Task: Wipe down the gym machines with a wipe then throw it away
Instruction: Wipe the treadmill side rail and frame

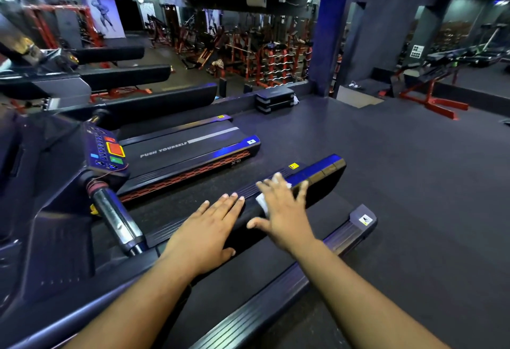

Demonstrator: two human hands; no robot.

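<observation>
White wipe (262,202) lies flat under the right hand (284,216), on the left side rail (317,176) of the near treadmill. Right hand: fingers spread and straight, palm down, pressing the wipe onto the rail; no curl round it. Wipe shows at two places, beside the palm's left edge and past the fingertips.

Left hand (205,234): flat, fingers straight and together, palm down on the same rail, just beside the right hand and nearer the console end. Holds nothing. Both forearms bare, reaching in from the lower edge of the view.

Belt (276,263), black, runs right of the hands; right side rail (345,238) beyond it, ribbed, with a small sticker at its far end. A yellow sticker sits on the left rail past the right fingertips.

Left of the hands: a chrome handlebar (116,217) and a console (107,150) with red, orange and green buttons. Next treadmill (193,150) lies parallel, deck printed "PUSH YOURSELF", red mesh trim on its side. More treadmills further left.

Floor (400,169) dark rubber. Stacked step platform (274,99) by the far edge. Red weight racks (276,59) and benches beyond, blurred.
</observation>
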